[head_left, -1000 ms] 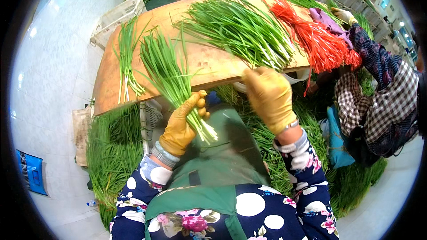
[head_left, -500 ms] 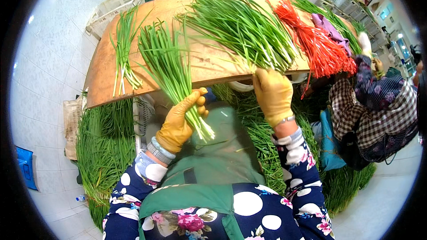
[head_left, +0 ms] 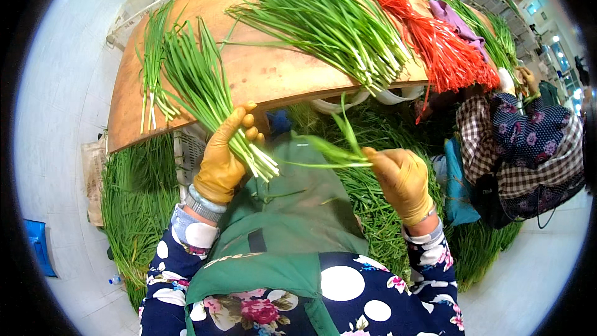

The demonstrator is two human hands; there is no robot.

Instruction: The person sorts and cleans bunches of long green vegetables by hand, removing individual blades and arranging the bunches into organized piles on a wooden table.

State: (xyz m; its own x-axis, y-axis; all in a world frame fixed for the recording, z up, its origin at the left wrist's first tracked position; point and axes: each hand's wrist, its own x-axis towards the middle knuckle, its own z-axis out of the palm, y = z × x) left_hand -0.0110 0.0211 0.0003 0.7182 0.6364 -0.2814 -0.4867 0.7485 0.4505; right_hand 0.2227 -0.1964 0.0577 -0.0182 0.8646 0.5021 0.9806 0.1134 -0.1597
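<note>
My left hand (head_left: pixel 222 155), in a yellow glove, is closed around a bunch of garlic chives (head_left: pixel 202 81). The pale cut ends stick out toward my lap, and the green leaves rest on the wooden board (head_left: pixel 273 74). In my right hand (head_left: pixel 401 180), also gloved, a few loose chive stalks (head_left: pixel 339 149) are pinched by their ends above my green apron (head_left: pixel 292 211); their leaves are blurred. A large pile of chives (head_left: pixel 329 25) covers the middle of the board. At its left end lies a smaller bundle (head_left: pixel 152 62).
Red plastic ties (head_left: pixel 438 50) and a purple cloth (head_left: pixel 459 22) lie on the board's right. Heaps of chives (head_left: pixel 140 211) flank my legs. A co-worker in a checked garment (head_left: pixel 485 143) sits close at right. A white crate (head_left: pixel 146 3) stands behind the board's left end.
My right hand has come off the pile's edge, down and toward me, with a few stalks in it. My left hand and its bunch have shifted left in the picture.
</note>
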